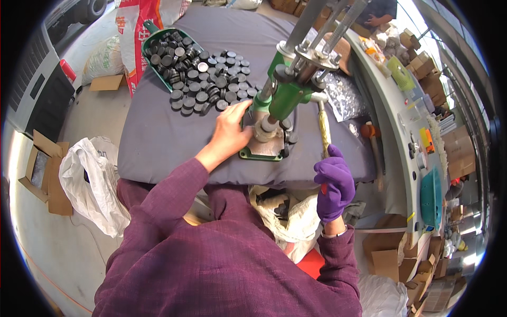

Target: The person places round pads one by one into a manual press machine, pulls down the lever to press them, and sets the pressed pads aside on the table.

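Note:
A green hand press with steel rods stands on the cloth-covered table in front of me. My left hand, bare, lies against the left side of its base. Its fingers stretch forward and apart, slightly blurred at the tips, and I see nothing held in them. In its purple glove, my right hand is closed round the lower end of the press lever, which is wrapped in yellow. Under the ram sits a round metal fixture. A pile of black round caps lies just beyond my left hand.
A green scoop full of black caps rests at the table's far left. More caps lie right of the press base. A hammer, a clear plastic bag and a crowded side bench are to the right.

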Action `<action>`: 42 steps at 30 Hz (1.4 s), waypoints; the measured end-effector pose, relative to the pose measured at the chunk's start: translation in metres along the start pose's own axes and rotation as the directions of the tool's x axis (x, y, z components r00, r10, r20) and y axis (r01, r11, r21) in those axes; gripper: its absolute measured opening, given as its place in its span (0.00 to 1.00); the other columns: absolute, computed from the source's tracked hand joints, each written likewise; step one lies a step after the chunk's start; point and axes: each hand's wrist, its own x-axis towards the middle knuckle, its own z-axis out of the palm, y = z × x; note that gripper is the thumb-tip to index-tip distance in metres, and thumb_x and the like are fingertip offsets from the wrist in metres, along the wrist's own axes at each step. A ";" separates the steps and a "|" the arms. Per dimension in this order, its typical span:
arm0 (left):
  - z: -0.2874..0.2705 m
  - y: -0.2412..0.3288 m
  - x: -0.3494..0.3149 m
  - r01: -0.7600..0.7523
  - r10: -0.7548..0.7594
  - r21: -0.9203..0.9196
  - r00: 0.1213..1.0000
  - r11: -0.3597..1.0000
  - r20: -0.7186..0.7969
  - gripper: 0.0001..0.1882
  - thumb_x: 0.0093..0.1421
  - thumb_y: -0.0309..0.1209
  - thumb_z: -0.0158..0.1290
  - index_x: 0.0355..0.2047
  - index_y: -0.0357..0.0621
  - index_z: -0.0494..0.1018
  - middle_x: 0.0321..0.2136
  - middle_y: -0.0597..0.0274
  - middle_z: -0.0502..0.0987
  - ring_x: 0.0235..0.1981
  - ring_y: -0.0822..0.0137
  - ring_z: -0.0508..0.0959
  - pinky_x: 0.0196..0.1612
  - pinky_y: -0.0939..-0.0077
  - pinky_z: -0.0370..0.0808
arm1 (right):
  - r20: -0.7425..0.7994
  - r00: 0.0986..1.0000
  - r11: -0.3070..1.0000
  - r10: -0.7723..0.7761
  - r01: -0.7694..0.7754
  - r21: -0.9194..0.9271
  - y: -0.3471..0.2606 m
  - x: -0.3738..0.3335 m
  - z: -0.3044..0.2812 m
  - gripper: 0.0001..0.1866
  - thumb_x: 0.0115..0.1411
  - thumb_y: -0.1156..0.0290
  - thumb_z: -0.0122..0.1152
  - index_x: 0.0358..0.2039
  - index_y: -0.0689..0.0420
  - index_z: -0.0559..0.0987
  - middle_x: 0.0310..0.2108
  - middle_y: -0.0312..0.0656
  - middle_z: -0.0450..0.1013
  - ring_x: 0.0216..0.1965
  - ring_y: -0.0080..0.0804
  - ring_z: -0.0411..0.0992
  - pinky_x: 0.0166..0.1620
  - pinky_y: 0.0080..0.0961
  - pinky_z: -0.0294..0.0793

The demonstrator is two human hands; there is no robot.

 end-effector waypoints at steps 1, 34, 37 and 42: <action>-0.011 -0.004 0.001 -0.064 0.069 0.142 0.997 0.988 -0.029 0.25 0.43 0.20 0.56 0.47 0.36 0.73 0.44 0.47 0.77 0.45 0.49 0.76 0.51 0.59 0.73 | 0.020 0.999 0.999 0.041 -0.041 -0.024 -0.003 -0.002 -0.002 0.15 0.62 0.62 0.48 0.38 0.58 0.77 0.23 0.38 0.74 0.32 0.34 0.74 0.61 0.54 0.65; -0.057 -0.009 -0.018 0.112 -0.115 0.024 0.983 0.993 0.145 0.32 0.44 0.24 0.65 0.53 0.40 0.71 0.38 0.50 0.78 0.40 0.57 0.81 0.45 0.67 0.77 | -0.030 0.947 0.883 0.321 -0.288 0.372 -0.016 0.147 -0.026 0.28 0.62 0.63 0.39 0.52 0.73 0.72 0.20 0.37 0.65 0.25 0.30 0.68 0.48 0.40 0.73; -0.027 0.008 -0.007 0.121 -0.107 -0.068 0.977 0.990 0.182 0.38 0.44 0.22 0.65 0.58 0.43 0.68 0.39 0.55 0.79 0.41 0.62 0.79 0.47 0.69 0.75 | -0.050 0.944 0.899 0.326 -0.294 0.326 -0.016 0.147 -0.027 0.28 0.62 0.62 0.39 0.52 0.73 0.72 0.20 0.36 0.65 0.25 0.30 0.67 0.47 0.40 0.73; 0.003 0.011 0.002 0.056 -0.053 -0.009 0.980 0.998 0.193 0.42 0.44 0.23 0.64 0.62 0.40 0.62 0.39 0.53 0.79 0.41 0.55 0.79 0.47 0.65 0.76 | -0.058 0.954 0.910 0.293 -0.259 0.324 -0.015 0.145 -0.026 0.28 0.62 0.62 0.39 0.52 0.73 0.72 0.19 0.36 0.64 0.24 0.30 0.67 0.47 0.40 0.73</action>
